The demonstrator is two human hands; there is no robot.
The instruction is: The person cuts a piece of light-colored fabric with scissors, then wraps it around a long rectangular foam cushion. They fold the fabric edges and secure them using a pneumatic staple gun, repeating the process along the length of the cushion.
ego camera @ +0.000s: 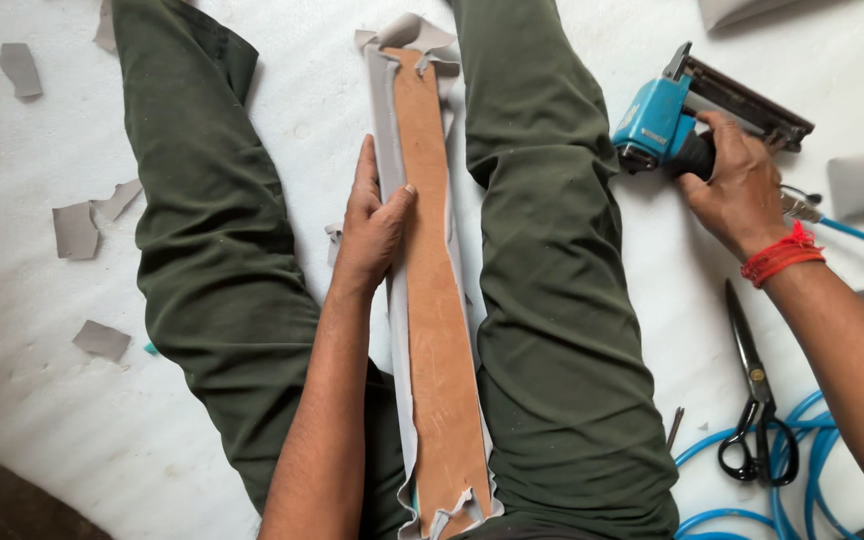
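1. Wooden strip (439, 300), wrapped in grey fabric (384, 130), lies between our legs; left hand (370, 225) presses flat, fingers extended.
2. Our right hand (737, 190) grips blue staple gun (672, 115) on the white floor (32, 400).

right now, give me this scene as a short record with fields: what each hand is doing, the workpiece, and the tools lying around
left hand: left hand lies flat on the edge of the long brown wooden strip, thumb on the wood
right hand: right hand grips the handle of the blue pneumatic staple gun, which rests on the white surface
workpiece: strip lies between the legs in dark green trousers, on grey fabric that shows along its edges
tools: black-handled scissors beside the coiled blue air hose
scraps: grey fabric offcuts at the left
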